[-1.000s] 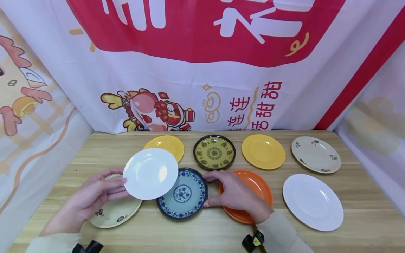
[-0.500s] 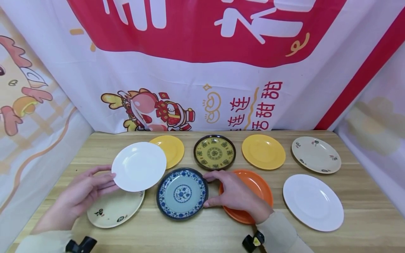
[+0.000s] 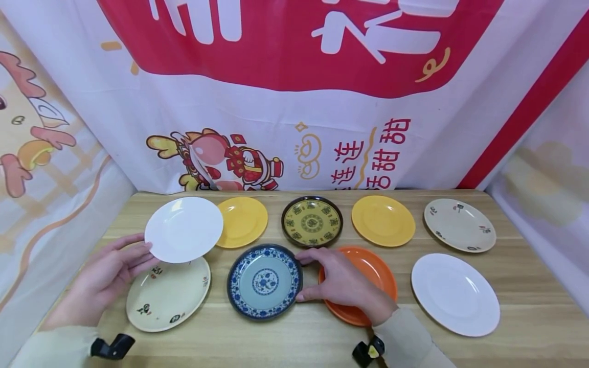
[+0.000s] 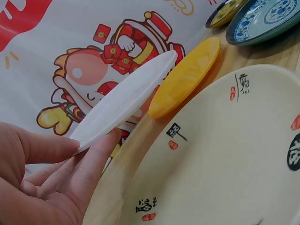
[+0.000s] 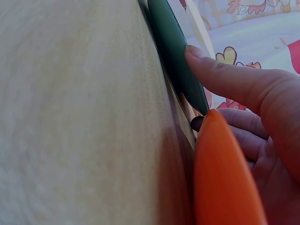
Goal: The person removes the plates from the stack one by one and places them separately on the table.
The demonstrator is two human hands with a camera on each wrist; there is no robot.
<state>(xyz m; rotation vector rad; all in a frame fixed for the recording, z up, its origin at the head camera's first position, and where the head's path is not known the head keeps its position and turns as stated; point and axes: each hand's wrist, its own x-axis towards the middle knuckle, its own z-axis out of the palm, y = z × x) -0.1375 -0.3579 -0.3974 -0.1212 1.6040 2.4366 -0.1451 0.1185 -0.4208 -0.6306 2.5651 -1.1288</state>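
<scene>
My left hand (image 3: 110, 271) pinches the left rim of a white plate (image 3: 184, 230) between thumb and fingers. In the left wrist view this white plate (image 4: 124, 101) is held tilted above the table. Below it lies a cream plate (image 3: 170, 301) with small dark and red characters, its far edge covered in the head view. A blue-and-white patterned plate (image 3: 265, 282) lies mid-table, and my right hand (image 3: 340, 281) holds its right rim with thumb and fingers. Under that hand, partly hidden, is an orange plate (image 3: 372, 271); the right wrist view shows the thumb (image 5: 197, 54) touching the dark plate's edge.
Along the back stand a yellow plate (image 3: 244, 222), a dark-rimmed olive plate (image 3: 312, 222), another yellow plate (image 3: 383, 221) and a cream plate (image 3: 460, 225). A second white plate (image 3: 455, 295) lies at right. Printed cloth (image 3: 294, 112) hangs behind the wooden table (image 3: 276, 347).
My left hand has carried the white plate left and toward the back, off the blue plate, uncovering more of the yellow and cream plates. The right hand has stayed at the blue plate's rim.
</scene>
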